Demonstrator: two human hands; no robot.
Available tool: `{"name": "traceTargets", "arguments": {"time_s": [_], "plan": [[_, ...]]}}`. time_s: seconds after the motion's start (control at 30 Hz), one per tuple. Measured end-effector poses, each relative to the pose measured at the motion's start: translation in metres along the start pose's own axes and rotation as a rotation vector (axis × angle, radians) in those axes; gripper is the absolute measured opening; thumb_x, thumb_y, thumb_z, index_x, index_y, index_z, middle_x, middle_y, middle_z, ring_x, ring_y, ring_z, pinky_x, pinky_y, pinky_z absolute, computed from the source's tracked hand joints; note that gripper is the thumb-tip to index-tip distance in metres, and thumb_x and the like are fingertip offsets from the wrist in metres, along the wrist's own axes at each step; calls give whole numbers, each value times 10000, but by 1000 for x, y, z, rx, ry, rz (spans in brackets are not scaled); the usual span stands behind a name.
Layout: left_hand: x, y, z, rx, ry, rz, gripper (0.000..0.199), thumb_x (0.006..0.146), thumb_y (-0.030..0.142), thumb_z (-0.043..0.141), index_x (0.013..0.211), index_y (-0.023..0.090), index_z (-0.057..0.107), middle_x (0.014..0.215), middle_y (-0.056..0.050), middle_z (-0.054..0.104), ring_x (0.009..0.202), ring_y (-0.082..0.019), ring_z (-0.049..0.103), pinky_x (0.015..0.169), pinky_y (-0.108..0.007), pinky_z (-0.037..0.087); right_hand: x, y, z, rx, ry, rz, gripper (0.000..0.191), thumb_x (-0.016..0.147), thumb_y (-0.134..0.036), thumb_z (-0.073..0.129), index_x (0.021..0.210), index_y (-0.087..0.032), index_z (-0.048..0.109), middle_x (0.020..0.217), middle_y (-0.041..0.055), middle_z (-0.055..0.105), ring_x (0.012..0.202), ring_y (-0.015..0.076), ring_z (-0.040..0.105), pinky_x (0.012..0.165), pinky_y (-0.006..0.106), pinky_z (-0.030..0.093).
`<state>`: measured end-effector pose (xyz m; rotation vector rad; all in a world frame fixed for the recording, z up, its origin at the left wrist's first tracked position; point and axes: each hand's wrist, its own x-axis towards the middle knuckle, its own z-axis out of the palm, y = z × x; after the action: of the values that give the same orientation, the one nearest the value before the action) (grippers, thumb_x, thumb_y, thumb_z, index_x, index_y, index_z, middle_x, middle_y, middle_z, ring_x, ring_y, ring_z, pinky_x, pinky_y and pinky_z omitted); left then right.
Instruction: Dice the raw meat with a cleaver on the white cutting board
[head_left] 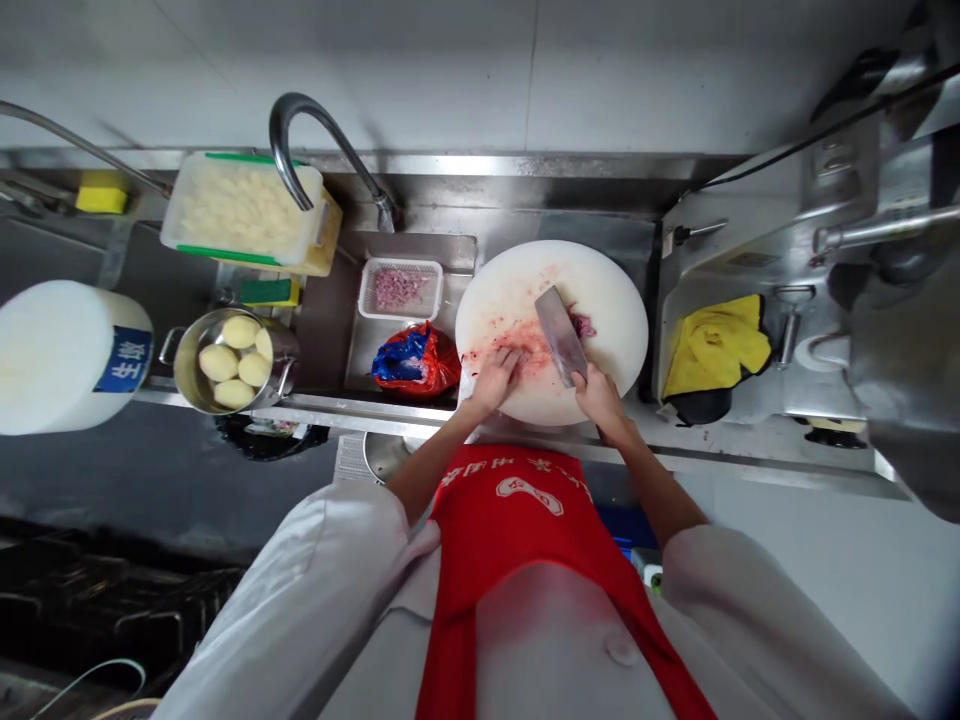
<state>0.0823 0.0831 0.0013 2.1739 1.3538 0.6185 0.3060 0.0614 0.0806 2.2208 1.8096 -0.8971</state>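
A round white cutting board [480, 290] lies in front of me, smeared with red meat juice. In my right hand [598, 398] is a cleaver [560, 330], gripped by its handle. Its broad blade slants up and left across the board, low over the surface. Just right of the blade sits a small heap of dark red chopped meat [582, 325], partly hidden by it. My left hand [495, 380] rests on the board's lower left, fingers stretched over the red smear and slightly apart. Nothing shows under those fingers.
Left of the board, a sink [352, 345] holds a white basket of chopped meat [400, 289] and a red and blue bag [431, 370]. Farther left are a pot of peeled potatoes [236, 362], a lidded tub [240, 212] and a faucet [330, 115]. A yellow cloth [716, 345] lies right.
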Motion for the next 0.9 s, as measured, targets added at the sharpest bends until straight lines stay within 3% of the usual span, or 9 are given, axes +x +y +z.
{"name": "traceTargets", "arguments": {"time_s": [0.1, 0.23, 0.37, 0.53, 0.63, 0.7, 0.77, 0.9], "plan": [[0, -5, -7, -28, 48, -49, 468, 883, 333, 689, 1304, 180, 556, 1255, -131, 566, 1132, -274, 532, 1000, -433, 458, -1, 3, -2, -22, -14, -2, 349, 1037, -321, 377, 1248, -102, 548, 1090, 191, 701, 1039, 281, 669, 833, 320, 444], [1, -3, -1, -39, 159, -131, 204, 974, 307, 555, 1113, 186, 640, 1119, -109, 617, 1083, -245, 547, 990, -428, 449, -6, -1, -3, -66, -21, -30, 354, 1044, -314, 339, 1250, -112, 545, 1070, 188, 704, 1010, 285, 681, 819, 329, 448], [-7, 0, 6, -48, 225, -141, 359, 922, 383, 646, 1227, 195, 614, 1235, -130, 570, 1204, -270, 514, 1030, -440, 443, -9, -11, -4, -141, -24, -80, 374, 1048, -311, 301, 1253, -111, 541, 1040, 192, 711, 981, 295, 691, 810, 342, 451], [-30, -3, 4, -67, 285, -80, 196, 983, 287, 517, 1105, 203, 645, 1168, -102, 614, 1163, -231, 558, 1025, -432, 462, -9, -37, -7, -195, -31, -221, 382, 1052, -336, 287, 1257, -110, 517, 1008, 184, 724, 950, 293, 700, 792, 338, 459], [-39, -5, 1, -59, 440, -146, 219, 964, 328, 559, 1120, 192, 629, 1144, -113, 620, 1144, -243, 565, 1004, -449, 477, -7, -56, -13, -209, -34, -268, 388, 1053, -327, 265, 1261, -107, 508, 1002, 186, 727, 929, 293, 704, 764, 334, 464], [-39, -7, 0, -35, 483, -203, 239, 950, 359, 582, 1113, 190, 627, 1133, -121, 622, 1138, -255, 566, 1006, -472, 474, -4, -69, -16, -199, 16, -261, 438, 1060, -348, 220, 1302, -95, 483, 1000, 198, 723, 919, 292, 704, 765, 338, 466], [-34, -10, 0, -29, 393, -173, 235, 949, 372, 583, 1100, 200, 636, 1140, -114, 628, 1148, -258, 567, 1018, -484, 467, 1, -80, -15, -194, 38, -252, 461, 1060, -360, 206, 1316, -85, 473, 1009, 208, 718, 931, 291, 702, 776, 339, 469], [-20, -16, 7, -80, 159, -25, 195, 980, 334, 526, 1054, 206, 654, 1081, -94, 644, 1114, -230, 581, 979, -436, 497, 9, -87, 0, -217, -72, -270, 379, 1044, -311, 290, 1271, -94, 503, 1059, 201, 711, 991, 283, 692, 810, 324, 471]]}}
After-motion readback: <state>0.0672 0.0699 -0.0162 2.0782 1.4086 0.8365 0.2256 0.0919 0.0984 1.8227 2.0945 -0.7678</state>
